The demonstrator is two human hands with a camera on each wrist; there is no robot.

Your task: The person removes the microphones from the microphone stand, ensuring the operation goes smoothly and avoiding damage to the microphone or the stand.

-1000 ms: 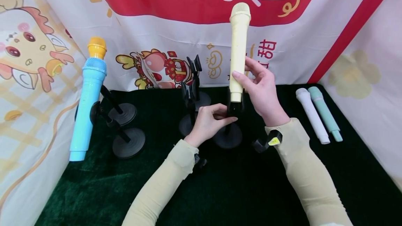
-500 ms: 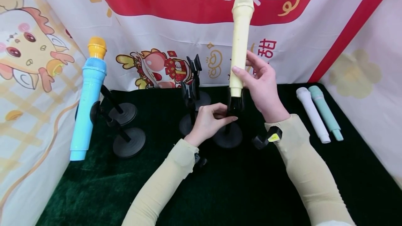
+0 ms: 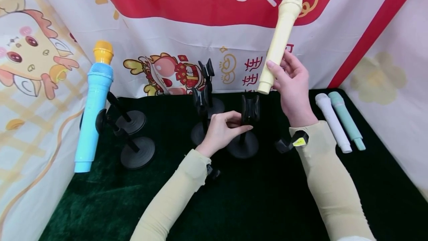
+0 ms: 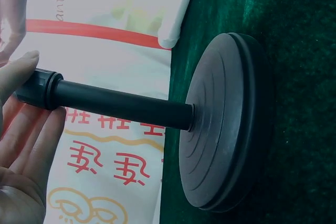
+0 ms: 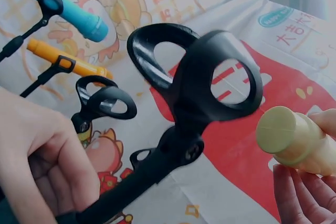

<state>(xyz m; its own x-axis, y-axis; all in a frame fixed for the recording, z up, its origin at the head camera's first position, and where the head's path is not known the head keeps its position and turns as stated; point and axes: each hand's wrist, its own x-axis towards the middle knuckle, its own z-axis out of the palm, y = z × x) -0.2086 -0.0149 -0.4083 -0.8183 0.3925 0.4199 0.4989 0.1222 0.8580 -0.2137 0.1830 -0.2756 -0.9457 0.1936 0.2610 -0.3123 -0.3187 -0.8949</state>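
My right hand [image 3: 294, 88] holds a pale yellow microphone [image 3: 281, 40] near its lower end, head up and leaning right. In the right wrist view the end of this microphone [image 5: 278, 129] is apart from the black clip [image 5: 210, 82] of a microphone stand. My left hand [image 3: 222, 131] grips that stand just below its clip [image 3: 250, 109]. From the left wrist, thumb and fingers close round the collar [image 4: 39, 88] at the top of the pole, above the round base [image 4: 220, 124] on the cloth. The clip has nothing in it.
Two more black stands [image 3: 200, 101] with bare clips are left of my left hand. Farther left, stands carry a blue microphone [image 3: 93, 118] and an orange microphone [image 3: 103, 52]. White [image 3: 334, 124] and green [image 3: 347, 120] microphones lie on the green cloth [image 3: 254, 196] at right. A printed curtain hangs behind.
The yellow microphone has come up out of the stand's clip and moved right with my right hand, tilting to the right. My left hand stays on the stand.
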